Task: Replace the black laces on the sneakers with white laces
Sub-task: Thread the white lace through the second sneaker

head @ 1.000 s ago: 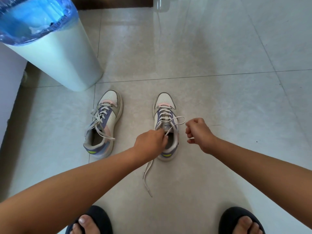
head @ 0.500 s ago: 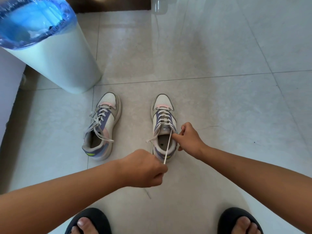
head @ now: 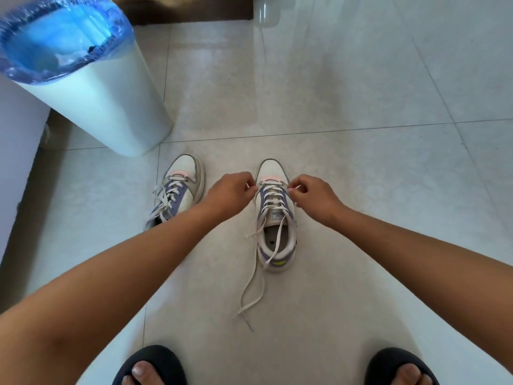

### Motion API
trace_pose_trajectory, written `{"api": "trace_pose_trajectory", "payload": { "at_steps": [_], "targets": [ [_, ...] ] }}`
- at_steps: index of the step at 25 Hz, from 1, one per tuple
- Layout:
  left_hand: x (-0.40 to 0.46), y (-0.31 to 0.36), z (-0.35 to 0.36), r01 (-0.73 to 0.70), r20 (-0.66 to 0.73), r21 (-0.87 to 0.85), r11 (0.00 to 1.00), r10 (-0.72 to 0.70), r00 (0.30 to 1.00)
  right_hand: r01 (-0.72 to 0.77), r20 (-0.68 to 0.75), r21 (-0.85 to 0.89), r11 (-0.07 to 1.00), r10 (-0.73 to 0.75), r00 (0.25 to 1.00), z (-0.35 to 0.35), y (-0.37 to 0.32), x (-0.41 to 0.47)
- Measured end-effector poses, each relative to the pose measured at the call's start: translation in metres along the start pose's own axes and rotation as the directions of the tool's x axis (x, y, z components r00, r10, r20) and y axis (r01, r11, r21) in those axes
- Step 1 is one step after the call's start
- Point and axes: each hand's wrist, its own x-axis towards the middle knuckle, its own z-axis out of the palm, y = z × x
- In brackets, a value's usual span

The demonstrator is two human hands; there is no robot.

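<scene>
Sneaker (head: 274, 215) mid-floor | left hand (head: 231, 191), right hand (head: 312, 194) pinching white lace (head: 270, 190) at its edges

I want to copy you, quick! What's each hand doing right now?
Left hand: pinches the white lace at the sneaker's toe end.
Right hand: pinches the same lace on the other side.

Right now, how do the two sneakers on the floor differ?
The right sneaker has both hands at its lowest lace rows, left hand and right hand each pinching lace; the left sneaker goes untouched. The right sneaker's lace ends trail long across the floor, while the left sneaker's lie short beside it. The left sneaker is angled and partly hidden by a forearm. Both share white, purple and pink colouring and pale laces.
</scene>
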Motion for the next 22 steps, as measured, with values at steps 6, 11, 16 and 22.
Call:
{"api": "trace_pose_trajectory", "payload": {
  "at_steps": [6, 11, 16, 22],
  "targets": [
    [0.029, 0.036, 0.021, -0.058, 0.042, 0.273, 0.960, 0.048, 0.998, 0.259, 0.117, -0.577, 0.775, -0.235, 0.965, 0.010, -0.020, 0.025],
    [0.033, 0.049, 0.025, 0.086, 0.026, 0.218, 0.972, -0.094, 0.995, 0.401, 0.313, -0.746, 0.532, -0.252, 0.916, 0.013, -0.030, 0.032],
    [0.028, 0.045, 0.027, 0.141, -0.028, 0.089, 0.986, -0.139, 0.990, 0.461, 0.340, -0.755, 0.466, -0.324, 0.883, 0.015, -0.030, 0.029],
    [-0.003, 0.028, 0.059, 0.041, -0.364, -0.259, 0.965, -0.137, 0.921, 0.573, -0.038, -0.489, 0.658, -0.672, 0.739, 0.010, 0.010, 0.005]
  ]
}}
